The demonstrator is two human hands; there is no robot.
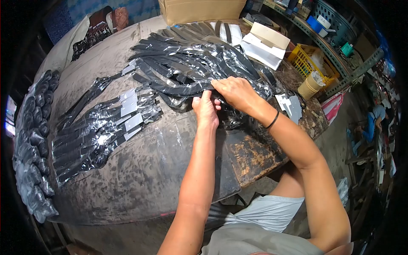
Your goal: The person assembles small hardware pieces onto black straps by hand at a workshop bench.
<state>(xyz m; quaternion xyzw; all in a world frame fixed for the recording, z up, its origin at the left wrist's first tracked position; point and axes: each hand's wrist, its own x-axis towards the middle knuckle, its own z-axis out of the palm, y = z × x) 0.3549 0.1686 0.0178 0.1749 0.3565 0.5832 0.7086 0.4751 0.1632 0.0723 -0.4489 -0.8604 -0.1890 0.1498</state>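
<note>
Left hand (pixel 206 111) and right hand (pixel 236 92) touch, both pinching one black strap (pixel 178 89) in a clear sleeve, mid-table (pixel 148 178). Packed straps (pixel 97 131) lie to the left, loose pile (pixel 191 55) behind, cardboard box (pixel 199 9) at the far edge.

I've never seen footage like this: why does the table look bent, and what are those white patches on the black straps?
Head view: fisheye lens bows the table and blackens the corners; plastic-wrapped straps throw white glare; left hand and right hand, pinching one strap, look sharp.
</note>
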